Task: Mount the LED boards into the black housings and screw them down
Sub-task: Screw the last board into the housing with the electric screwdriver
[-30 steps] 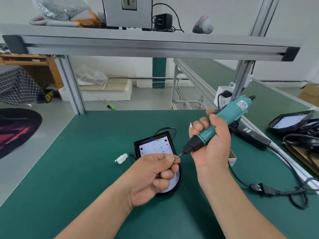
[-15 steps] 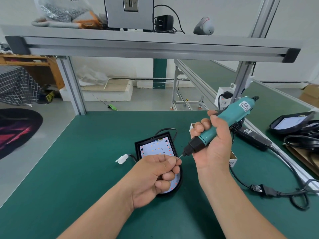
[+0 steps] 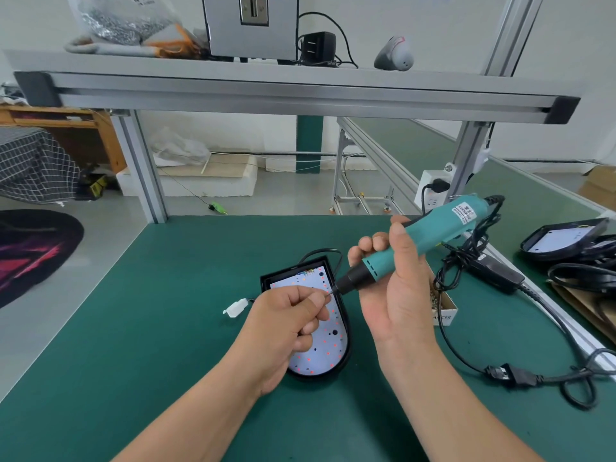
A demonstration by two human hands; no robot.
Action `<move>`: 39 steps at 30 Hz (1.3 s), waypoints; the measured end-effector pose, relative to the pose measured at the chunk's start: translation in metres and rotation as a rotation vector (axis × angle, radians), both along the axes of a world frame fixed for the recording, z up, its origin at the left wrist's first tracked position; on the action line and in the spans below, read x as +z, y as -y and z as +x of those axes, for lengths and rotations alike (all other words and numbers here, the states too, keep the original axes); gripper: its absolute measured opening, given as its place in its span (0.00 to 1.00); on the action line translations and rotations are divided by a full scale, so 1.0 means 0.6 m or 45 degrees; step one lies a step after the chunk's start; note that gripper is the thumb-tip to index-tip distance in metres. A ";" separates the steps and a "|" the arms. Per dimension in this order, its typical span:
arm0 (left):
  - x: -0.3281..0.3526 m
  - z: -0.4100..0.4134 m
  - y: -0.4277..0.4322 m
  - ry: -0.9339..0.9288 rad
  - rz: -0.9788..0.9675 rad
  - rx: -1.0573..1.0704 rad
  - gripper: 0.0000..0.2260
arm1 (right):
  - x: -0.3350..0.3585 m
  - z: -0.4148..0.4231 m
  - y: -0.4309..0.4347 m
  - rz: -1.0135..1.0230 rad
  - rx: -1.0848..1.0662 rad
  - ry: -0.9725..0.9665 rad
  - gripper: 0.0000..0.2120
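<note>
Board [image 3: 320, 355], white, red-dotted, flat inside round-ended black housing [image 3: 290, 269]

We see an assembly workshop: green mat [image 3: 166, 311] under the fingers [image 3: 373, 243], aluminium frame [image 3: 300, 91] above them, corded screwdriver [image 3: 420, 240] gripped in them, screw box [image 3: 445, 306] just right of them, socket [image 3: 433, 191] up right, second bench [image 3: 416, 145] beyond.

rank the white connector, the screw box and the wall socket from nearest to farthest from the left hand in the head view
From the left hand:
1. connector, just to its left on the mat.
2. screw box, off to the right, behind the right hand.
3. socket, far right, up on the frame post.
</note>
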State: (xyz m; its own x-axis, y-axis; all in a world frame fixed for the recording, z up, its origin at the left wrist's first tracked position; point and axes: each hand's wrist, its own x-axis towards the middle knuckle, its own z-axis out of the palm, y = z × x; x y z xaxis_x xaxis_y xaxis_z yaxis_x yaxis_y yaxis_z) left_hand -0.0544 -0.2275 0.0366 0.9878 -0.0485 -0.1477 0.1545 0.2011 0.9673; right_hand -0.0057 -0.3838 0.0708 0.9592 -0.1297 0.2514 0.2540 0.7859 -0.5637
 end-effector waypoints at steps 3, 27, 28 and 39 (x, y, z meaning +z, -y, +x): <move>-0.001 0.002 -0.002 0.035 0.094 0.010 0.07 | -0.004 0.002 0.002 0.041 0.017 -0.033 0.07; -0.005 0.028 -0.059 0.211 1.312 0.235 0.08 | -0.026 0.012 0.004 0.038 0.032 -0.175 0.03; -0.007 0.028 -0.057 0.211 1.450 0.227 0.11 | -0.026 0.011 0.004 0.018 0.037 -0.180 0.03; 0.000 0.057 -0.023 0.224 1.906 0.107 0.24 | -0.028 0.003 -0.008 -0.231 0.087 -0.101 0.05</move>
